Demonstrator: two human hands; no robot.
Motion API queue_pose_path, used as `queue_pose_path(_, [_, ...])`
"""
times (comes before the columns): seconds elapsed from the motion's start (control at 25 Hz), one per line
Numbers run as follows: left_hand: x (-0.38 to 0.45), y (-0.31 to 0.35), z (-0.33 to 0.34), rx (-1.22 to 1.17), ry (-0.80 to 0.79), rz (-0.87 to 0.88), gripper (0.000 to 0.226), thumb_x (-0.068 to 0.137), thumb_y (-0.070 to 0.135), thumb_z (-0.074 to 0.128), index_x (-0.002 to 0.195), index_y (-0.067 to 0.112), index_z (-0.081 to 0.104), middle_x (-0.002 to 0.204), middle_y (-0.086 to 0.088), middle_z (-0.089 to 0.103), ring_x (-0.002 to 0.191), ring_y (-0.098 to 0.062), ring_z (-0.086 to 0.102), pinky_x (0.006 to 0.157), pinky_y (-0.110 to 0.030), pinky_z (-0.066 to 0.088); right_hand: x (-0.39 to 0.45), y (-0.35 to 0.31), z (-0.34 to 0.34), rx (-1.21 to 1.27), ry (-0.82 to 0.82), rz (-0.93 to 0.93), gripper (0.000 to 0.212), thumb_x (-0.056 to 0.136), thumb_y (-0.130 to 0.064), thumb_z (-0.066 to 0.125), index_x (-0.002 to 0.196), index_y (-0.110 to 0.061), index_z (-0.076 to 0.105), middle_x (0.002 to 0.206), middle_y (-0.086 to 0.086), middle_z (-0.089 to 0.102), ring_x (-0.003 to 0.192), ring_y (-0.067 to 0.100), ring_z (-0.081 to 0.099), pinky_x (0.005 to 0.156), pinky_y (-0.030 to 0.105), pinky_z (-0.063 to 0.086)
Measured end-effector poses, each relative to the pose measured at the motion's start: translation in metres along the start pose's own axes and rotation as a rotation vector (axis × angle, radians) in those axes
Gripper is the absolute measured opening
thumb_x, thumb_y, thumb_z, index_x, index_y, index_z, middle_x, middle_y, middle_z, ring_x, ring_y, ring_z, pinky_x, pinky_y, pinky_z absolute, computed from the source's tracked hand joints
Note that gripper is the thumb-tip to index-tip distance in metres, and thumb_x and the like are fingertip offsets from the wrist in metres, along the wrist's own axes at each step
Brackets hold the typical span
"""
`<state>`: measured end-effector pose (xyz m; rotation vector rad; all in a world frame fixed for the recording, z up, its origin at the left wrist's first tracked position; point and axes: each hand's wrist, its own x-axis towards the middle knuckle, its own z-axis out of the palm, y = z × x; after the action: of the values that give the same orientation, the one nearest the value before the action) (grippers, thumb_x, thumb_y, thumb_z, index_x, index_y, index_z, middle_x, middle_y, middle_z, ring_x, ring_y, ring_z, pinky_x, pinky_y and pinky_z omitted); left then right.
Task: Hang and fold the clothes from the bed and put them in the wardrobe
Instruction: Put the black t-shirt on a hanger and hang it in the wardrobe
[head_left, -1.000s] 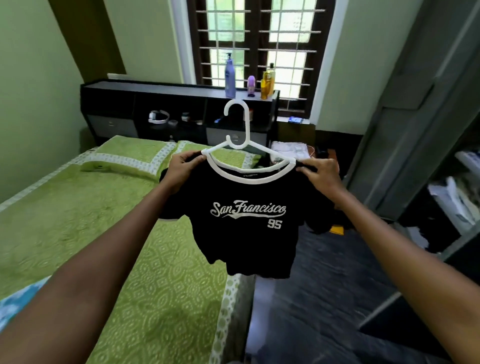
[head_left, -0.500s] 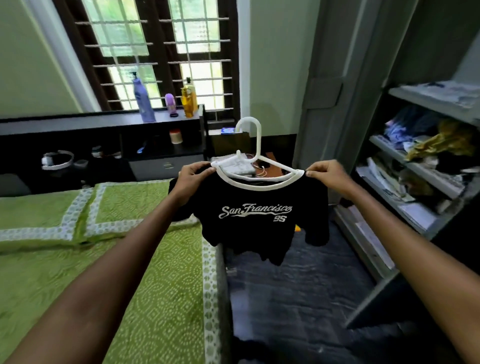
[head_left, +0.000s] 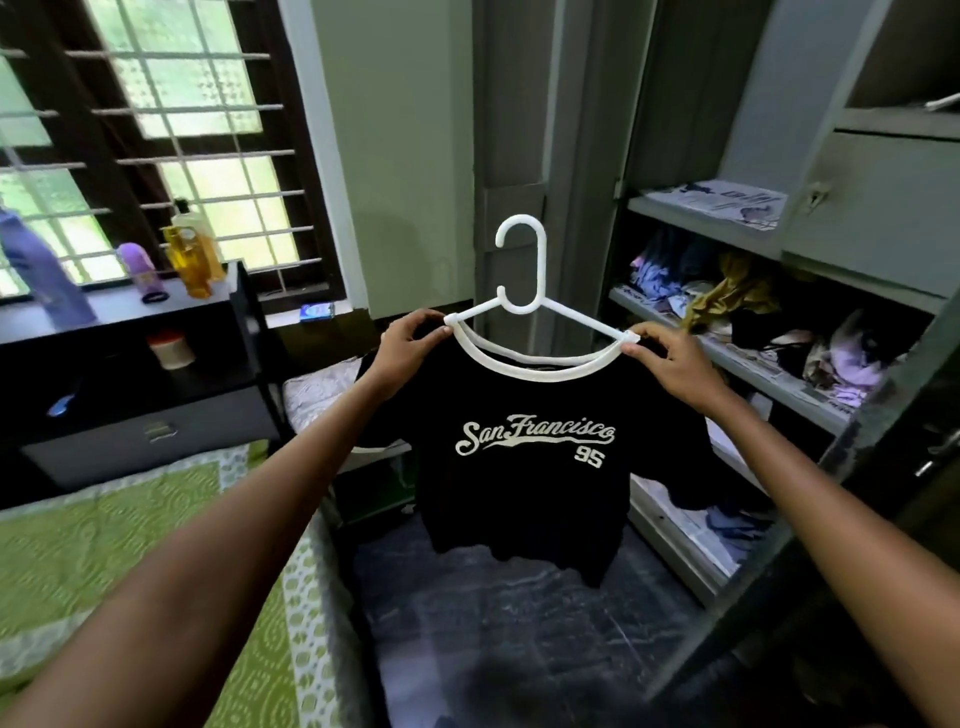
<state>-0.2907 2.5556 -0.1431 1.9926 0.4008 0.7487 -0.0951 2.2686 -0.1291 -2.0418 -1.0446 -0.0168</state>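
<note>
The left hand (head_left: 402, 347) is pinching the left shoulder of a black T-shirt (head_left: 524, 462) right at the end of a white plastic hanger (head_left: 540, 325), fingers curled over the fabric. The right hand (head_left: 670, 358) is doing the same at the hanger's other end, thumb and fingers gripping the shirt's right shoulder against the hanger arm. Both arms are reaching forward, holding the garment up in the air between them.

The T-shirt is hanging on the hanger with its white-trimmed neckline lying just under the hanger's arms, and its white "San Francisco 95" print is facing the camera. The hanger's hook is standing upright above the collar. The shirt's hem is dangling above the dark floor (head_left: 519, 623).

To the right, an open grey wardrobe (head_left: 878, 218) is showing shelves lined with newspaper and holding crumpled clothes (head_left: 737, 296). To the left, a bed (head_left: 130, 545) with a green patterned cover is lying below the left forearm. Beyond it, a black headboard shelf (head_left: 156, 306) is carrying a yellow bottle (head_left: 189, 254), a small purple bottle (head_left: 137, 267) and a blurred blue bottle (head_left: 41, 270), all standing in front of a barred window (head_left: 171, 130).
</note>
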Motion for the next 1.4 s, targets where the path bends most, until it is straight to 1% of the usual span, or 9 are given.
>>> queue_pose_path(0.08, [0.042,0.002,0.019,-0.027,-0.057,0.033,0.011,0.088,0.017,0.063,0.099,0.018,0.063,0.092,0.006,0.065,0.086,-0.004,0.060,0.085,-0.023,0.047,0.018,0.009,-0.016,-0.038,0.101,0.043,0.020,0.088,-0.027,0.063,0.104,-0.015,0.068,0.095,-0.002,0.066,0.092,0.018,0.061,0.082,0.036,0.046])
queue_pose_path(0.24, [0.121,0.008,0.061,0.017,-0.174,0.155,0.007,0.089,0.016,0.062,0.096,0.017,0.064,0.087,0.007,0.065,0.075,0.010,0.057,0.079,-0.016,0.043,0.046,0.031,-0.047,-0.150,0.326,0.113,0.031,0.080,-0.037,0.071,0.100,-0.014,0.074,0.096,0.002,0.072,0.089,0.019,0.066,0.077,0.033,0.050])
queue_pose_path(0.44, [0.208,0.024,0.125,0.030,-0.269,0.292,0.017,0.090,0.018,0.061,0.103,0.009,0.067,0.094,0.002,0.065,0.081,0.000,0.056,0.075,-0.007,0.039,0.072,0.056,-0.080,-0.303,0.540,0.206,0.029,0.080,-0.045,0.068,0.096,-0.021,0.074,0.090,0.006,0.073,0.084,0.023,0.067,0.072,0.034,0.049])
queue_pose_path(0.72, [0.339,0.066,0.215,-0.086,-0.442,0.510,0.023,0.090,0.017,0.061,0.109,0.006,0.068,0.102,0.003,0.067,0.082,0.010,0.056,0.078,-0.004,0.039,0.113,0.065,-0.124,-0.477,0.821,0.390,0.028,0.082,-0.042,0.067,0.101,-0.023,0.074,0.096,0.009,0.073,0.092,0.028,0.066,0.072,0.031,0.044])
queue_pose_path(0.84, [0.384,0.096,0.247,-0.145,-0.509,0.629,0.024,0.092,0.016,0.059,0.112,0.003,0.066,0.109,-0.002,0.067,0.097,-0.005,0.057,0.087,-0.016,0.041,0.128,0.057,-0.149,-0.514,0.882,0.468,0.030,0.083,-0.044,0.065,0.102,-0.022,0.073,0.087,0.008,0.071,0.092,0.028,0.064,0.069,0.029,0.039])
queue_pose_path(1.0, [0.426,0.143,0.289,-0.174,-0.574,0.744,0.023,0.091,0.019,0.060,0.106,0.003,0.067,0.101,-0.007,0.069,0.090,-0.011,0.057,0.079,-0.024,0.040,0.138,0.046,-0.183,-0.560,0.963,0.578,0.030,0.084,-0.044,0.064,0.104,-0.023,0.073,0.098,0.009,0.071,0.093,0.028,0.063,0.071,0.030,0.040])
queue_pose_path(1.16, [0.448,0.187,0.326,-0.228,-0.610,0.761,0.023,0.091,0.021,0.060,0.106,0.006,0.067,0.095,-0.002,0.066,0.087,-0.011,0.056,0.074,-0.021,0.039,0.141,0.029,-0.219,-0.606,1.007,0.625,0.028,0.083,-0.044,0.065,0.100,-0.023,0.073,0.092,0.008,0.071,0.089,0.026,0.062,0.070,0.031,0.042])
queue_pose_path(1.32, [0.465,0.245,0.357,-0.280,-0.615,0.834,0.021,0.092,0.022,0.059,0.101,0.005,0.066,0.086,0.000,0.062,0.082,-0.011,0.052,0.067,-0.021,0.035,0.153,-0.005,-0.269,-0.801,1.070,0.586,0.031,0.082,-0.043,0.066,0.104,-0.022,0.073,0.096,0.010,0.071,0.092,0.029,0.063,0.075,0.036,0.046])
queue_pose_path(1.4, [0.475,0.280,0.372,-0.297,-0.629,0.870,0.023,0.093,0.023,0.057,0.102,0.005,0.065,0.090,-0.005,0.064,0.083,-0.014,0.054,0.071,-0.025,0.038,0.163,-0.021,-0.296,-0.888,1.110,0.567,0.032,0.083,-0.042,0.066,0.105,-0.019,0.072,0.100,0.014,0.070,0.095,0.033,0.063,0.077,0.037,0.047])
